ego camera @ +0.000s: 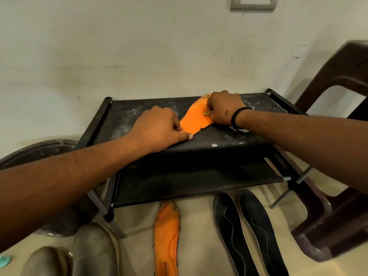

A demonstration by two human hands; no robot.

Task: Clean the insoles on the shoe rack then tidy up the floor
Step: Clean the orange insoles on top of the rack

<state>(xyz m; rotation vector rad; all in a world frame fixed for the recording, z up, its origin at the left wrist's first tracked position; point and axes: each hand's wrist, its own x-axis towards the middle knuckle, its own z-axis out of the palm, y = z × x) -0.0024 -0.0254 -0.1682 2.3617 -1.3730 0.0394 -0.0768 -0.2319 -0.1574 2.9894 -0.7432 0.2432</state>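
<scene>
We look down at 1 orange insole [196, 118] lying flat on the dusty top shelf of a black shoe rack [258, 136]. Our left hand [159, 126] curls its fingers onto the insole's near end, thumb stretched along the fabric, pinning it. Our right hand [223, 108] is closed over the far half, fingers pinching something small and yellowish; we cannot tell what. The insole looks light, thin and bendy, so we judge it best held down at both ends. On the floor lie 1 more orange insole [167, 236] and 2 dark insoles [247, 232].
</scene>
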